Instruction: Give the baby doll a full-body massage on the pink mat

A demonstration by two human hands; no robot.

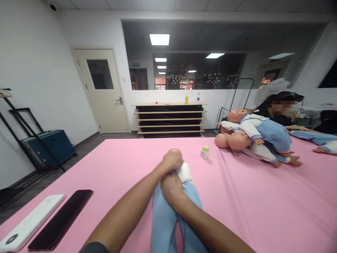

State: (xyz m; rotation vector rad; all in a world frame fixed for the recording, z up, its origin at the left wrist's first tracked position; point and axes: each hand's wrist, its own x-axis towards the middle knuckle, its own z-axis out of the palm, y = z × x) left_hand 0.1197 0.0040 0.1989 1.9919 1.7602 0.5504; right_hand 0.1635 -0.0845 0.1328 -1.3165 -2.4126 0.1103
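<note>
Head view: seemingly capped bottle (205,152) upright.

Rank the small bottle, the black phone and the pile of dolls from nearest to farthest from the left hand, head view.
From the left hand:
1. Small bottle, just to its right on the pink table.
2. Pile of dolls, farther right.
3. Black phone, low at the left table edge.

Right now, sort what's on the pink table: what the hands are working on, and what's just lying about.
In hand:
left hand and right hand on the doll in blue clothes

Lying about:
small bottle
pile of dolls
black phone
white device
</note>
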